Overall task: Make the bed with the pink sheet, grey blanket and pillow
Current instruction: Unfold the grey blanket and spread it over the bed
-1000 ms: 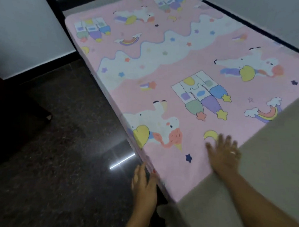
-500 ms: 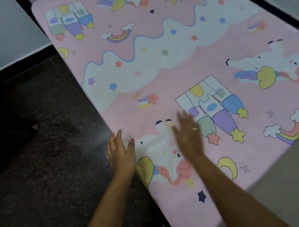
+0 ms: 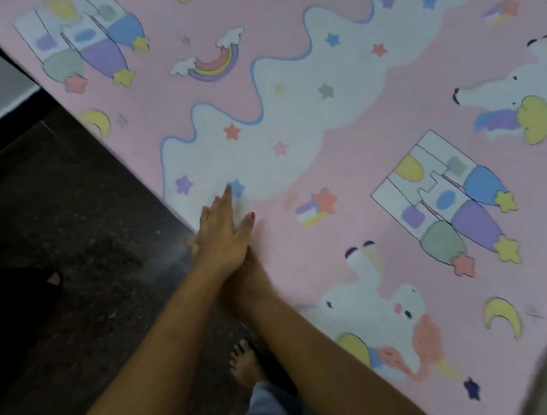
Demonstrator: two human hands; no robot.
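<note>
Pink sheet [image 3: 348,122] w/ unicorns, rainbows, stars & castles is lying flat across the bed, filling most of the view; its near edge is running diagonally from upper left to lower right, right along the dark speckled floor [image 3: 76,245]. You're pressing your left hand [image 3: 222,239] palm-down at that edge, fingers stretched out & held together, fingertips reaching a blue star on the white cloud print, thumb w/ red nail splayed to the right. It's flat on the fabric, not gripping anything. Your right hand [image 3: 250,269] is sitting mostly under the left hand, blurred, so can't tell if its fingers are spread or curled; the right forearm is crossing over the sheet's near edge from lower right. Sheet is looking smooth around both hands, no big wrinkles. Your bare foot [image 3: 243,361] is standing on the floor just beside the bed edge, blue-grey trouser hem [image 3: 270,405] below it. A strip of grey blanket [image 3: 539,397] is showing at the far right edge, blurred.
</note>
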